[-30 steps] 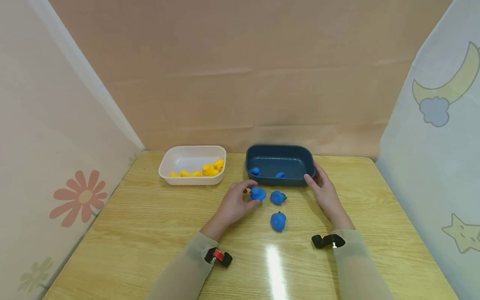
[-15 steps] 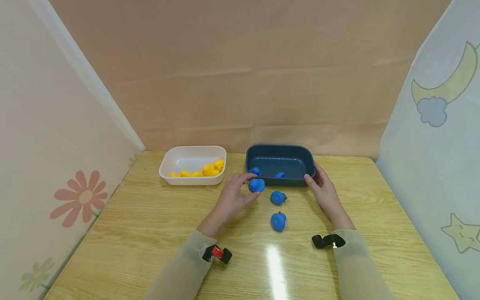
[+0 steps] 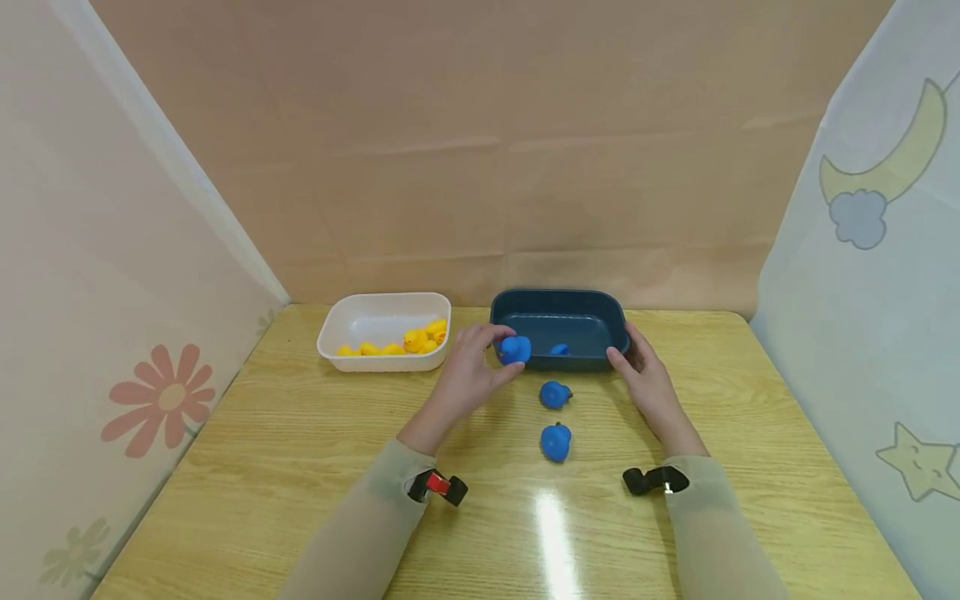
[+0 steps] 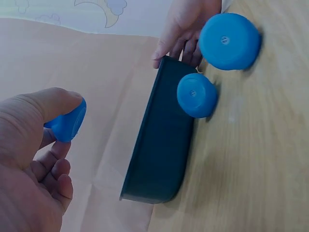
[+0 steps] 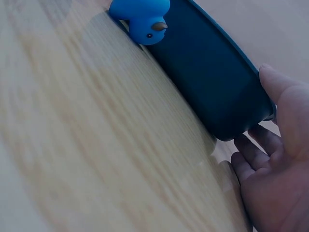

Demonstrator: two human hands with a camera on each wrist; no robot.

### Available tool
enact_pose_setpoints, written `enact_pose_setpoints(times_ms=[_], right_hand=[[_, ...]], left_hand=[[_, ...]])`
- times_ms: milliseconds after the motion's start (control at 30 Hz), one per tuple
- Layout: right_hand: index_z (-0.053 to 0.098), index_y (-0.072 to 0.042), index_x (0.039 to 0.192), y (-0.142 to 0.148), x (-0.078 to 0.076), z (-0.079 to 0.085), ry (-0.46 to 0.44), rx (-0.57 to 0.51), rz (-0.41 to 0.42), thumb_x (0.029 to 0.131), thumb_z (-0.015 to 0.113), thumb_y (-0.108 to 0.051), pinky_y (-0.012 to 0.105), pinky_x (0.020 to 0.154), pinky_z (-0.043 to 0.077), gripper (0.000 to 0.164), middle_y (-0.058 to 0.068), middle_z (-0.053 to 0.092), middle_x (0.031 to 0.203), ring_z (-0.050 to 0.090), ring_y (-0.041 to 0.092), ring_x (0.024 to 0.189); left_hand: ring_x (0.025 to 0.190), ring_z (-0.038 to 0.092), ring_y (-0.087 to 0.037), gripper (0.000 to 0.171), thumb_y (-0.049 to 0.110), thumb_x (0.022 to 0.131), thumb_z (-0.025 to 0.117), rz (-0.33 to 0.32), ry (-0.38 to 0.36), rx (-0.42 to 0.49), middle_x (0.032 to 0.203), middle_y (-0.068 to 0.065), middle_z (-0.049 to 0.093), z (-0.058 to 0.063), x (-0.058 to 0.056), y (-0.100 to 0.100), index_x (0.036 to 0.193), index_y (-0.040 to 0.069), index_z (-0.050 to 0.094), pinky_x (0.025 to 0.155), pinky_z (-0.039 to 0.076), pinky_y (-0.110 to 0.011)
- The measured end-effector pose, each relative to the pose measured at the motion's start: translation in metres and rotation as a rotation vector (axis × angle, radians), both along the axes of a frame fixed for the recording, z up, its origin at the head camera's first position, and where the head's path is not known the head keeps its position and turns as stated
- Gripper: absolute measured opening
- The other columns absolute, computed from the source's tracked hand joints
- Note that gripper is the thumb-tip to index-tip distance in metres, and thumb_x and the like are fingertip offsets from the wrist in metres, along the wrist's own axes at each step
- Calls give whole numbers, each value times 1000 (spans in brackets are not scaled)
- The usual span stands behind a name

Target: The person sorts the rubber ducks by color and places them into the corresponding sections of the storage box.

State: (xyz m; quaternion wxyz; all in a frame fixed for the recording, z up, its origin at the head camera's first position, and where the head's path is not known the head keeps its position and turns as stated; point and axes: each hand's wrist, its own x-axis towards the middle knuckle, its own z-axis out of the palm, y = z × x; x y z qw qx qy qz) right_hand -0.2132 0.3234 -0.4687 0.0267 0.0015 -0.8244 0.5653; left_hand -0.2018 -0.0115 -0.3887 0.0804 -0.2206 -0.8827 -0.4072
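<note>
My left hand (image 3: 465,371) pinches a blue rubber duck (image 3: 516,349) between thumb and fingers, raised at the front left of a dark blue bin (image 3: 577,364). The left wrist view shows this duck (image 4: 68,123) apart from the bin (image 4: 157,140). At the bin's front right corner, my right hand (image 3: 652,392) grips it, thumb on the rim and fingers round the side. Another blue duck (image 3: 559,349) shows inside. On the table in front lie two more blue ducks, one nearer the bin (image 3: 555,395) and one closer to me (image 3: 556,442).
To the left stands a white bin (image 3: 382,364) with several yellow ducks (image 3: 393,349) in it. A brown paper backdrop (image 3: 480,167) rises behind both bins. Patterned side panels flank the wooden table (image 3: 300,467).
My left hand has lifted the blue duck from the table up to the bin's front left rim. The right hand keeps its grip on the bin.
</note>
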Motion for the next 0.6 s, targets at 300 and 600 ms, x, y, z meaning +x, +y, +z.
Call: enact_pose_setpoints(times_ms=[300,600], right_hand=[[10,-26,180,1,2,1,23,14,-6,115,60,-46,61,131,24,84,17,14,183,20,42,166],[10,-27,180,1,2,-2,25,-4,7,115,59,-47,61,131,24,84,15,14,183,19,41,166]], left_hand=[[134,51,-34,50,29,100,87,57,-29,-2,142,-11,65,15,-18,11,144,12,70,108,50,-50],[131,53,-33,50,32,100,86,103,-9,-84,145,-11,64,10,-43,21,144,12,71,108,51,-47]])
